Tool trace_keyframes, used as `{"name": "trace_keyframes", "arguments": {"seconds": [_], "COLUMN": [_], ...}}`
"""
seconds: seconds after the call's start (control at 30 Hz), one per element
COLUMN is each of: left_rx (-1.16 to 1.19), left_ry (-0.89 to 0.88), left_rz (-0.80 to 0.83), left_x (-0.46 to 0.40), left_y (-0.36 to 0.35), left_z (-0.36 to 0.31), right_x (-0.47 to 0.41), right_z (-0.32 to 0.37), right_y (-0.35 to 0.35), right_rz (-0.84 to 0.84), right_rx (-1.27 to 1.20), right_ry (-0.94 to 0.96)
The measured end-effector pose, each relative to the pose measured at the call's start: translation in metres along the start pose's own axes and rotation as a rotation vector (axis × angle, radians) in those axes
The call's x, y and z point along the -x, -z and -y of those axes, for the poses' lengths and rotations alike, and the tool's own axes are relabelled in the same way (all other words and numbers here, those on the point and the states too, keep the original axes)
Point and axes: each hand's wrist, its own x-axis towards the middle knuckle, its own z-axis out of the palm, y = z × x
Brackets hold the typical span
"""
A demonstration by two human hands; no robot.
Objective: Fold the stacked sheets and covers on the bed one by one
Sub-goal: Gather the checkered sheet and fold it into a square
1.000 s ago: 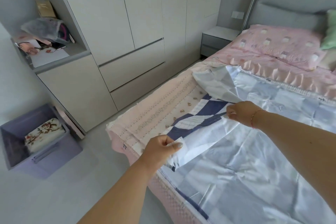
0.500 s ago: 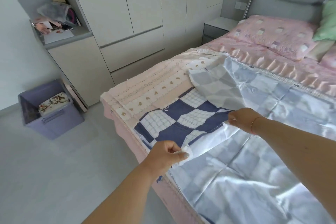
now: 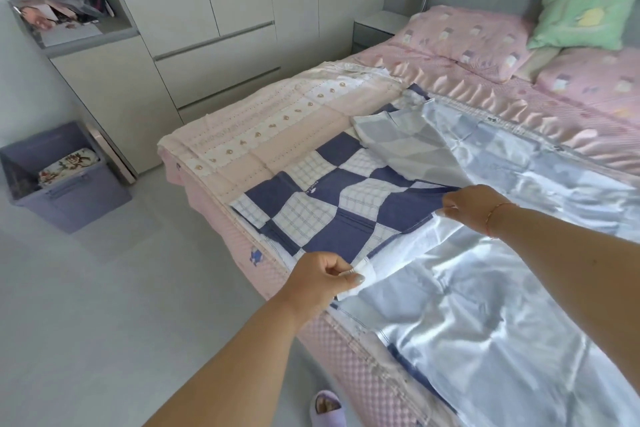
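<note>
While the left hand [image 3: 320,279] is pinching the near edge of the pale blue sheet [image 3: 491,305] between thumb and curled fingers at the bed's side, the right hand [image 3: 472,206] is gripping the same edge farther in, its fingertips lying hidden under the knuckles. Beneath it the navy checked cover [image 3: 332,204] is showing only partly, and the sheet is running off the frame at the right.

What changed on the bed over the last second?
Both hands, the left hand and the right hand, kept their pinch on the edge of the pale sheet and drew it back toward the person, folding it over itself. That exposed far more of the blue checked cover underneath. The pink quilt, pillows and storage bin stayed put.
</note>
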Motion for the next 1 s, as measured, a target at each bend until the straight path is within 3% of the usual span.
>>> {"name": "trace_keyframes", "arguments": {"seconds": [0.4, 1.0], "left_rx": [-0.018, -0.066], "left_ry": [-0.006, 0.182], "left_rz": [0.050, -0.144], "left_x": [0.058, 0.126], "left_y": [-0.122, -0.317], "left_z": [0.002, 0.021], "right_x": [0.124, 0.201], "right_z": [-0.081, -0.176], "right_y": [-0.056, -0.143], "right_rz": [0.087, 0.137], "right_rx": [0.033, 0.053], "right_ry": [-0.024, 0.173]}}
